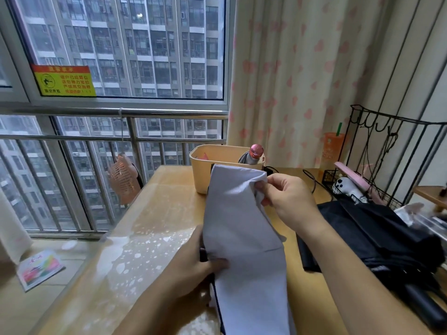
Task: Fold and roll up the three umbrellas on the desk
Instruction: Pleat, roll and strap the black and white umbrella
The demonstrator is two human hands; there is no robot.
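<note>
Head view, both hands pinching smooth lilac umbrella (244,228) fabric, left hand (193,264) mid-panel, right hand (287,201) top corner

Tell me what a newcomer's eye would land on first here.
The pale lavender umbrella, upright at centre: the left grip holds its lower part, and the right grip pinches a fold near the top. Next come the black umbrella lying on the desk at right, and the high-rise towers outside at upper left.
</note>
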